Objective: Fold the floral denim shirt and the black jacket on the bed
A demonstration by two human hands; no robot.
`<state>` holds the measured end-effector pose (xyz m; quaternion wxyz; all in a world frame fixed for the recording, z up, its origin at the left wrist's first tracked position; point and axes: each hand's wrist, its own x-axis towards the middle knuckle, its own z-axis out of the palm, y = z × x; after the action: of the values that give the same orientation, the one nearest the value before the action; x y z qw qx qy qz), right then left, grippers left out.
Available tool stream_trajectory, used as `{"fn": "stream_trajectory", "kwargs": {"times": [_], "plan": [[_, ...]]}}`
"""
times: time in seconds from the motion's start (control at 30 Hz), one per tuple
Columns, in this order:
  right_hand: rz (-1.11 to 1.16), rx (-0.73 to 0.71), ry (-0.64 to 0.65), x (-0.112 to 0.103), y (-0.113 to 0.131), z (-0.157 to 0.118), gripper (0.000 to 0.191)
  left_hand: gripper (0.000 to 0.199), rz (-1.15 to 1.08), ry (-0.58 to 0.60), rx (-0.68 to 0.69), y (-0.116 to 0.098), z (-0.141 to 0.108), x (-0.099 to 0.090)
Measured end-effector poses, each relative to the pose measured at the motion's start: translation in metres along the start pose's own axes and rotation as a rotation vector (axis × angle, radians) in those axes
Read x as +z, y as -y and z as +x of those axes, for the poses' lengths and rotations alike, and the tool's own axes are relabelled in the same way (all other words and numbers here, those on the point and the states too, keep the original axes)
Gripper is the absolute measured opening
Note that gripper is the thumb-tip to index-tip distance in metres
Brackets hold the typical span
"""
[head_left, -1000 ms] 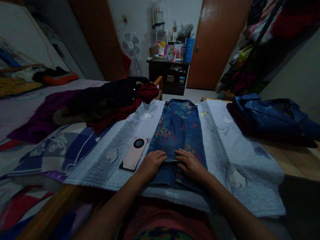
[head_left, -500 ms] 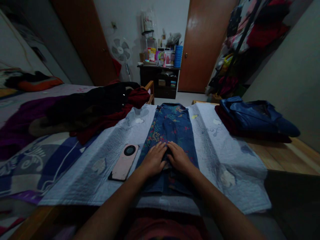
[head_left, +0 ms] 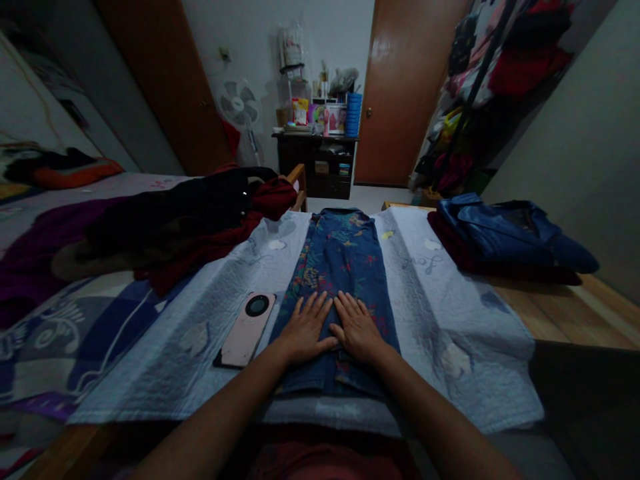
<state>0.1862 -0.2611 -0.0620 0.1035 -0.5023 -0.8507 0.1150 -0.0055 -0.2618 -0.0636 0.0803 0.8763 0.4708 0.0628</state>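
A long blue denim garment (head_left: 345,253) with a colourful floral print lies folded and flat on a pale quilted cloth (head_left: 420,267). Both palms press down on its nearer half. My left hand (head_left: 306,327) rests with fingers spread, pointing away from me. Beside it, my right hand (head_left: 356,327) also lies flat, fingers stretched out. The two thumbs come close together over the fabric. Left of the garment, a pink phone (head_left: 245,330) with a round black camera ring lies face down on the cloth.
Folded blue and dark red clothes (head_left: 505,233) are stacked on the wooden surface (head_left: 565,313) at right. Dark and purple clothes (head_left: 165,213) cover the bed at left. A fan (head_left: 240,103) and a dark cabinet (head_left: 315,163) stand at the back.
Both hands have flattened out and their fingers have spread wider on the garment. They sit slightly nearer to me. The camera view has shifted a little.
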Motion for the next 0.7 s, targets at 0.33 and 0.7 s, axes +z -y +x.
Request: {"fn": "stream_trajectory", "kwargs": {"times": [0.33, 0.7], "plan": [[0.027, -0.026, 0.081, -0.014, -0.005, -0.034, 0.063, 0.083, 0.024, -0.062, 0.005, 0.0, -0.003, 0.004], [0.234, -0.06, 0.1, -0.05, -0.02, -0.027, 0.037, 0.054, -0.074, 0.003, 0.145, -0.018, -0.011, -0.019]]}}
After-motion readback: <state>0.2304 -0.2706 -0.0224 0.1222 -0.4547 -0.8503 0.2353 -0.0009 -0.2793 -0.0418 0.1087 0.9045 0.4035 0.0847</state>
